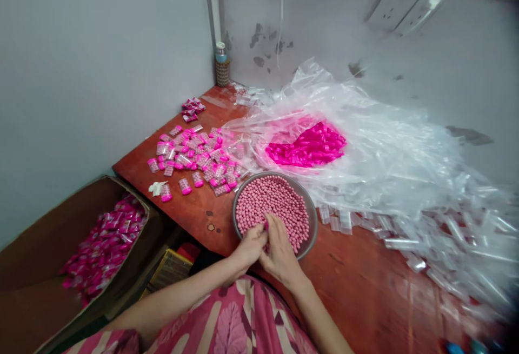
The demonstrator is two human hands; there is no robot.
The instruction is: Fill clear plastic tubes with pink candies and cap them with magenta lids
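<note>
My left hand [251,245] and my right hand [281,251] meet over the near edge of a grey bowl [311,229] full of small pink beads [271,202]. Between their fingertips a small magenta piece [266,225] shows, and the fingers cover most of it. Both hands are closed, fingers pinched together. Left of the bowl lie many small clear containers [194,151] with bright pink caps and beads inside. Behind the bowl, a large clear plastic bag [373,138] lies open around a heap of bright pink caps [310,146].
Empty clear plastic tubes [405,235] spread along the right of the red table [344,273]. On the lower left stands a cardboard box [32,229] with pink packets [103,246]. A bottle [221,65] is in the far corner, and scraps of white paper [157,187] lie near the left edge.
</note>
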